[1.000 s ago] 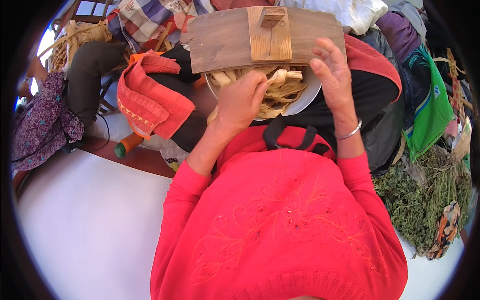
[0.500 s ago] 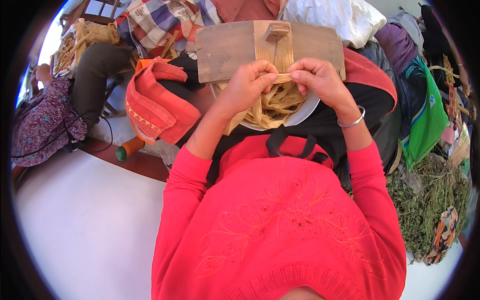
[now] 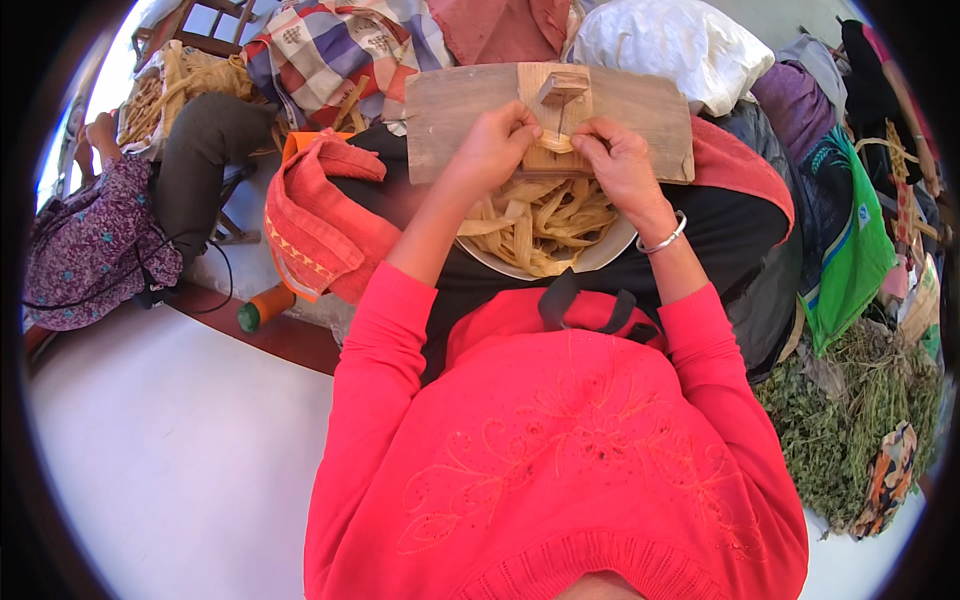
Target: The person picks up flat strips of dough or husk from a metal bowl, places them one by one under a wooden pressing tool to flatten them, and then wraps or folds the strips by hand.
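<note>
A pale tan, flat fibre strip (image 3: 556, 142) runs between my two hands. My left hand (image 3: 490, 152) pinches one end and my right hand (image 3: 624, 168) pinches the other. Both are over the near half of a wooden board (image 3: 455, 110). On the board's lighter middle plank stands a small wooden block (image 3: 563, 88) with a thin upright piece beside it, just beyond the strip. Below my hands, a white bowl (image 3: 624, 240) on my lap holds a heap of similar tan strips (image 3: 545, 225). The board lies across the bowl's far side.
Red towels (image 3: 330, 215) drape over my lap at both sides. Beyond the board are a checked cloth (image 3: 345, 50) and a white sack (image 3: 672, 55). Another person's dark sleeve and patterned clothing (image 3: 95, 235) show at left. Dried green plants (image 3: 840, 420) lie at right.
My hands have moved away from me, up over the board toward the small block, with the strip still between them. The view has tilted slightly, and more of the bowl's strips show.
</note>
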`<control>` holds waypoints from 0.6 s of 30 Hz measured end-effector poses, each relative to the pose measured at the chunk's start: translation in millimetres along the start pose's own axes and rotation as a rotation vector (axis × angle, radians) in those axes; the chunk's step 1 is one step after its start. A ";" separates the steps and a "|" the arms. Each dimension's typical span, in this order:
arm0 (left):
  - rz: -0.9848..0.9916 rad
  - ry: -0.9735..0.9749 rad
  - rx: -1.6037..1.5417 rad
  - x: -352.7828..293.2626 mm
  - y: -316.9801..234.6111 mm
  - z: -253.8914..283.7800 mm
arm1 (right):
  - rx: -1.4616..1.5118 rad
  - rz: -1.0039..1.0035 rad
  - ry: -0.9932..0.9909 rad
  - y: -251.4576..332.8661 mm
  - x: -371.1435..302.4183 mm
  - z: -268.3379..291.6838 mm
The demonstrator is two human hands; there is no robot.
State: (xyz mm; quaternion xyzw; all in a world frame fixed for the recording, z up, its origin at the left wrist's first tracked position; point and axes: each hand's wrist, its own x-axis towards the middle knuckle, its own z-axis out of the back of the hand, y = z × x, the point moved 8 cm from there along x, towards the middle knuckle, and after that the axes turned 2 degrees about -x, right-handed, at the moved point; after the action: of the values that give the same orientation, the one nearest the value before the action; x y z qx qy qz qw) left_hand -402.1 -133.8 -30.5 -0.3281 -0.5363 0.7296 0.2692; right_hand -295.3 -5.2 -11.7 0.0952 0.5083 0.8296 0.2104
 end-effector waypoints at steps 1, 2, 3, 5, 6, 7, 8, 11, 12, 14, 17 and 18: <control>-0.014 -0.011 0.036 0.2 -0.1 -0.3 | -0.089 0.041 -0.033 3.0 -1.9 3.8; -0.073 -0.081 0.172 -3.8 -1.1 6.5 | -0.178 0.082 -0.065 5.7 -4.3 8.5; -0.137 -0.154 0.309 -8.9 -4.4 16.1 | -0.267 0.128 -0.100 9.8 -4.4 13.3; -0.154 -0.208 0.363 -16.4 -3.7 20.3 | -0.426 0.378 -0.184 33.3 -14.8 21.7; -0.092 -0.175 0.276 -29.2 1.4 12.9 | -0.504 0.485 -0.217 43.3 -29.9 21.9; -0.042 -0.154 0.191 -37.6 2.9 6.4 | -0.476 0.542 -0.271 56.0 -36.8 21.9; -0.018 -0.113 0.023 -45.2 0.1 -8.2 | -0.448 0.598 -0.325 71.7 -43.4 16.4; 0.112 0.024 -0.398 -64.5 -12.2 -50.6 | -0.430 0.515 -0.259 75.9 -51.2 3.0; 0.187 0.081 -0.484 -69.0 -14.0 -58.9 | -0.437 0.446 -0.199 70.3 -50.1 -1.0; 0.266 0.217 -0.463 -75.3 -17.3 -67.3 | -0.481 0.385 -0.188 53.1 -43.6 7.0; 0.181 0.339 -0.251 -79.4 -22.4 -49.8 | -0.630 0.321 -0.084 38.6 -46.3 20.9; 0.076 0.282 -0.152 -74.0 -32.2 -36.9 | -0.514 0.268 0.110 31.9 -53.9 12.7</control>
State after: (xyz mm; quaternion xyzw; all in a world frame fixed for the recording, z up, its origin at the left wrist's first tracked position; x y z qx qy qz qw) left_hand -325.2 -157.5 6.6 -0.4665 -0.5343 0.6432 0.2884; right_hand -250.5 -31.7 25.4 0.0601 0.2751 0.9554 0.0884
